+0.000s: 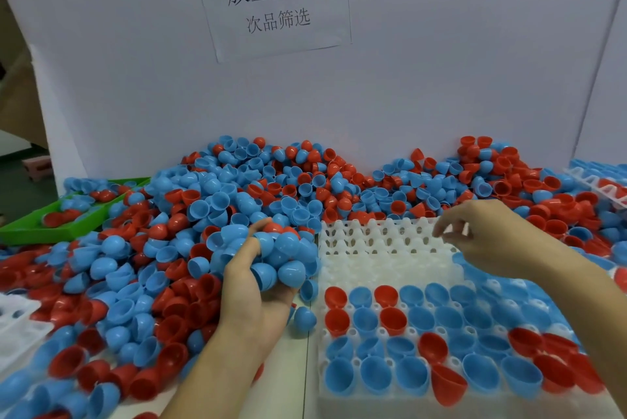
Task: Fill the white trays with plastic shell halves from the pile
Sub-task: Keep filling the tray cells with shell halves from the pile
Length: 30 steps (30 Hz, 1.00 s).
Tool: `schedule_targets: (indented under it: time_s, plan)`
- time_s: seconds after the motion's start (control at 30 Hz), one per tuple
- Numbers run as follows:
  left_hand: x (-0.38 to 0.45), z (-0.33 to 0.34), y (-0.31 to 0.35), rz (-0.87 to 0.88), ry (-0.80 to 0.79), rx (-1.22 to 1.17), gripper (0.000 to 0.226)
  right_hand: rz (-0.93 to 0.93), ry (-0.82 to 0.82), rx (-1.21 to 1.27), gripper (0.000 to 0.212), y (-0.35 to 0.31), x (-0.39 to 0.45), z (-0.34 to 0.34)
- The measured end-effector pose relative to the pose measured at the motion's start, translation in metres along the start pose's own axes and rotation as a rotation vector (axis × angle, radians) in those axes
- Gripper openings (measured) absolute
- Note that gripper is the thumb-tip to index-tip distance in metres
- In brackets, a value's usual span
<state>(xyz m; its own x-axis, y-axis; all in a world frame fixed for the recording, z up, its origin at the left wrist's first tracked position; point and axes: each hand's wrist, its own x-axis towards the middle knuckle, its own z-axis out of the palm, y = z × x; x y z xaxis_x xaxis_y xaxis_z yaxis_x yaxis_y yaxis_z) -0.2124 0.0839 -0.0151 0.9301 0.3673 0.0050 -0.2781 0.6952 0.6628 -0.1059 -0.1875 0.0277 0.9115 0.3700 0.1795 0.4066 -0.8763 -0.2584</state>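
**Half the tray filled, half waiting**

Four near rows of the white tray (386, 249) are sitting full of blue and red shell halves, open side up — the far rows, toward twelve o'clock, are showing bare white sockets. By my reckoning I am roughly halfway through this tray.

I am cradling a heap of blue shell halves (288, 259) in my left hand (251, 303), fingers curled up around them, at about nine o'clock from the tray's empty part. One loose blue half (304, 318) is lying on the table just below that hand, beside the tray's left edge. My right hand (488, 235) is hovering over the tray's far right corner, fingers loosely bent; it is blurred, and I cannot tell whether it is pinching a shell.

The pile (305, 188) is spreading wide from nine round to two o'clock, so supply is no worry. Another white tray (20, 323) is waiting at eight o'clock, mostly unfilled — and a further one (597, 184) at two o'clock is holding shells already.
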Motion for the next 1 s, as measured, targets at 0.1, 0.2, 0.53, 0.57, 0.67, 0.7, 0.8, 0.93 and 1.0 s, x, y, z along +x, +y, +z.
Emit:
schedule_targets:
  time_s: [0.1, 0.2, 0.53, 0.57, 0.67, 0.7, 0.8, 0.93, 1.0]
  plan:
    - [0.000, 0.000, -0.001, -0.009, -0.018, 0.025, 0.026, -0.170, -0.018, 0.147, 0.015, -0.044, 0.008, -0.009]
    - [0.001, 0.000, -0.001, -0.016, 0.000, 0.023, 0.029, -0.277, -0.141, 0.266, 0.017, -0.092, 0.015, -0.012]
    - [0.001, 0.001, -0.006, -0.054, -0.030, -0.017, 0.017, -0.167, -0.286, 0.596, 0.028, -0.138, 0.018, 0.030]
    - [0.001, 0.001, -0.006, -0.062, -0.028, -0.006, 0.016, -0.146, -0.270, 0.635, 0.025, -0.136, 0.018, 0.030]
    - [0.000, 0.001, -0.006, -0.062, -0.041, 0.006, 0.019, -0.136, -0.213, 0.657, 0.020, -0.132, 0.020, 0.026]
    - [0.001, 0.000, -0.006, -0.058, -0.037, 0.004, 0.019, -0.140, -0.205, 0.647, 0.022, -0.132, 0.020, 0.024]
    - [0.002, -0.004, -0.008, -0.051, 0.017, -0.016, 0.021, -0.146, -0.178, 0.612, 0.025, -0.131, 0.020, 0.024]
    - [0.002, -0.003, -0.007, -0.068, 0.102, -0.041, 0.030, -0.159, -0.128, 0.627, 0.024, -0.135, 0.020, 0.027]
    - [0.001, -0.002, -0.006, -0.075, 0.119, -0.046, 0.029, -0.177, -0.118, 0.627, 0.025, -0.136, 0.020, 0.029]
